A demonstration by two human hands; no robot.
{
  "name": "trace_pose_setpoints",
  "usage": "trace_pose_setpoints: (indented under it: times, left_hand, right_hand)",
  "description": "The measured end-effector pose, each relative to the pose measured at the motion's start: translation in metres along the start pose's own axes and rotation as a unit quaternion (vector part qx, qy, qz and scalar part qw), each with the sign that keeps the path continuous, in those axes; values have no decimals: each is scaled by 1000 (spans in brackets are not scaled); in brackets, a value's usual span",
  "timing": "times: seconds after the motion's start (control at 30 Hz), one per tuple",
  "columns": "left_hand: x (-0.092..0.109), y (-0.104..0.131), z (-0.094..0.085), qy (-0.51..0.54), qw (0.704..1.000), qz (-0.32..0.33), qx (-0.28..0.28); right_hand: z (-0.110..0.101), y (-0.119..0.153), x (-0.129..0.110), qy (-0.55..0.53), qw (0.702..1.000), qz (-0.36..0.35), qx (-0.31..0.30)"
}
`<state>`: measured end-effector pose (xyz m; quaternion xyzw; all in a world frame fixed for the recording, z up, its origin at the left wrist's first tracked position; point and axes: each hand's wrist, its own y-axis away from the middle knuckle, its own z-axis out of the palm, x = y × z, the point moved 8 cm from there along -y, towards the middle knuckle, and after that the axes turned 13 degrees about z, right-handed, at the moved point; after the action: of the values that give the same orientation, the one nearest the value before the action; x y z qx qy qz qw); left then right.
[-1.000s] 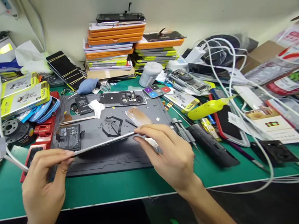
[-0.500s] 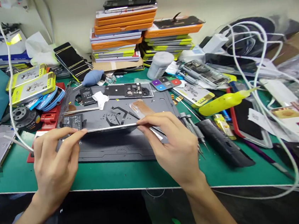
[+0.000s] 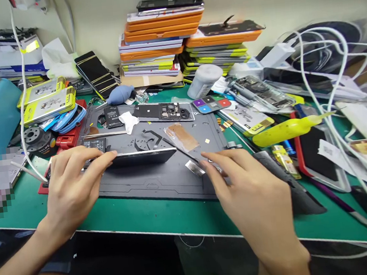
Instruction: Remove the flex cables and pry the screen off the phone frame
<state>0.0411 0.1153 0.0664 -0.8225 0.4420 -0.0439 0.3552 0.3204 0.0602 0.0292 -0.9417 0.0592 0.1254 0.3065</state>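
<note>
A thin dark panel (image 3: 143, 159) is up in the air over the grey mat (image 3: 150, 191), nearly edge-on to me, its pale upper rim running almost level. The person's left hand (image 3: 73, 190) has it by the left end, thumb and fingertips pinched narrowly on that edge, while the other end is free. The right hand (image 3: 255, 195) is well apart from the panel, thumb and forefinger held close together at the near end of a slim dark tool (image 3: 180, 150); I can't tell whether they grip it or just touch it.

Just beside that tool, on the mat, I see a piece of brown film (image 3: 183, 136) and a small shiny piece (image 3: 194, 168). Black strips (image 3: 152, 137) lie behind the panel. Farther back on the mat sit an opened phone body (image 3: 163, 111), a crumpled white tissue (image 3: 129, 122) and a black battery (image 3: 113, 117), with another battery (image 3: 95, 145) partly hidden behind the left hand.

Past the mat's back edge are a blue air blower (image 3: 120, 94) and a white jar (image 3: 204, 81), and behind them rise stacks of orange boxes (image 3: 162, 23). Over to the right, a yellow squeeze bottle (image 3: 281, 131) lies near a red-edged case (image 3: 318, 154), with white cables (image 3: 346, 50) looping about.
</note>
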Motion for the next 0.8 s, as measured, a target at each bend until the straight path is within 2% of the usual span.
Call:
trace_pose_setpoints:
  times: [0.13, 0.33, 0.5, 0.67, 0.8]
  left_hand:
    - [0, 5, 4, -4, 999, 29, -18]
    - [10, 13, 3, -12, 999, 27, -25]
    - [15, 11, 2, -5, 1000, 9, -12]
    - [2, 14, 8, 43, 998, -45, -16]
    - [-15, 35, 24, 137, 987, -70, -51]
  right_hand:
    - [2, 13, 7, 68, 998, -12, -4]
    - [8, 10, 8, -28, 995, -24, -92]
    - [10, 5, 12, 17, 996, -1, -90]
    - [15, 1, 20, -6, 991, 9, -134]
    - [6, -1, 30, 25, 993, 15, -116]
